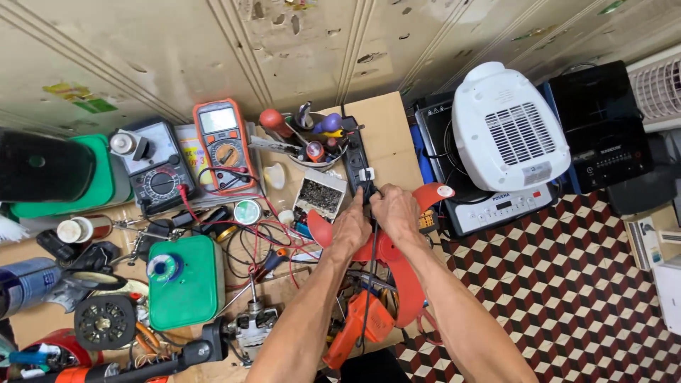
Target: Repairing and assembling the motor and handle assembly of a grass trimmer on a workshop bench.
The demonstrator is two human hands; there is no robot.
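Both my hands meet over a red fan blade (404, 273) near the table's right edge. My left hand (352, 225) and my right hand (394, 208) pinch a black plug and cable (368, 190) where it enters a black power strip (355, 152). The cable runs down between my forearms. An orange tool body (355, 328) lies below the blade, close to me.
An orange multimeter (225, 145), a grey analogue meter (154, 164), a green box (186, 281) with a solder spool, a cup of screwdrivers (312, 145) and red wires crowd the wooden bench (386, 128). A white fan heater (509, 128) sits on induction cookers to the right above a checkered floor (567, 284).
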